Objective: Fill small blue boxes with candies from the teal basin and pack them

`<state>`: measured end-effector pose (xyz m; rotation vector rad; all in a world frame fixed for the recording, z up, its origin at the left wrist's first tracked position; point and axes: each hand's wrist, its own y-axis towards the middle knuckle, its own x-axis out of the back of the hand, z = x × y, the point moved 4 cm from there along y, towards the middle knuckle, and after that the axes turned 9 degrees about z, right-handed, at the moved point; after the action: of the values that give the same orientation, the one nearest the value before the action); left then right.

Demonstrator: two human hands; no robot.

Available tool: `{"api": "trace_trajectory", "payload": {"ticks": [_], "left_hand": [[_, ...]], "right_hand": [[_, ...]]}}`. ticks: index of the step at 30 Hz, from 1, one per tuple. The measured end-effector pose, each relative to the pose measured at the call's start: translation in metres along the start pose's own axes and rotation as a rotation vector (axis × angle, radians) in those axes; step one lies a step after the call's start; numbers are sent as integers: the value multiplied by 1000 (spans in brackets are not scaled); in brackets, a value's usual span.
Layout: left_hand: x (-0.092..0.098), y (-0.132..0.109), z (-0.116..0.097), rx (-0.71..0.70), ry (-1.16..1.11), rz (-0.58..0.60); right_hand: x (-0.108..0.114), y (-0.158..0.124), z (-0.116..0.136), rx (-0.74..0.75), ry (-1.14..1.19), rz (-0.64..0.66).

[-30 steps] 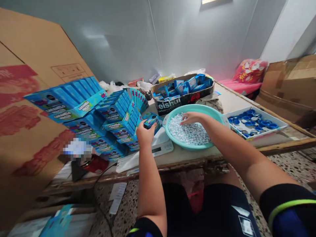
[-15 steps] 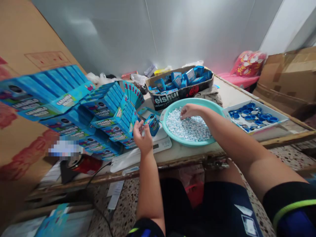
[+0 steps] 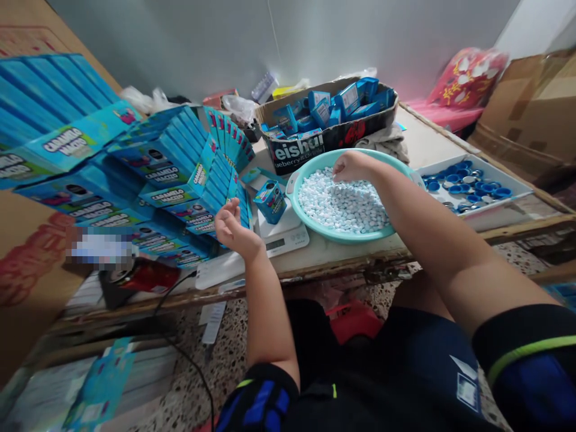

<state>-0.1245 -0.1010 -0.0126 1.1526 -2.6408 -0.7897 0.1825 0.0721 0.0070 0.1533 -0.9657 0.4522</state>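
My right hand (image 3: 353, 167) is over the turquoise basin (image 3: 294, 210), its fingertips pinched together just above small white and pale blue candies (image 3: 337, 210). What lies between those fingertips is hidden. My left hand (image 3: 237, 228) is raised beside the stacked boxes, fingers loosely bent and apart, with nothing in it. To its right, a small blue box (image 3: 271, 203) stands upright on a white digital scale (image 3: 294, 238), apart from the hand.
Stacked blue display boxes (image 3: 171, 174) fill the left side. Behind the basin, a black carton (image 3: 292, 147) holds several blue boxes. At right, a white tray (image 3: 499, 210) contains blue round caps. A red can (image 3: 150, 275) and a cable (image 3: 198, 372) are near the front left edge.
My left hand has drawn away leftward from the small blue box. My right hand has lifted slightly over the candies. The whole view has shifted, with the table now higher in the picture.
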Motion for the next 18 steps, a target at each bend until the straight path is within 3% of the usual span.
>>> {"api": "trace_trajectory", "payload": {"ticks": [5,9,12,15,18], "left_hand": [[6,-5,-7,-47,-87,-146],[17,-11,-12,-86,22,-277],[25,-13,-11,-90,16,-310],[20,-15,-11,-104,-29,-187],[-1,-22,-9,-85,65,99]], "right_hand": [[5,-5,2,21,-3,-82],[4,-7,-4,-4,-39,-87],[1,-8,-4,-16,-54,-79],[-5,-15,8,-11,-33,-56],[-19,-25,33,14,45,40]]}}
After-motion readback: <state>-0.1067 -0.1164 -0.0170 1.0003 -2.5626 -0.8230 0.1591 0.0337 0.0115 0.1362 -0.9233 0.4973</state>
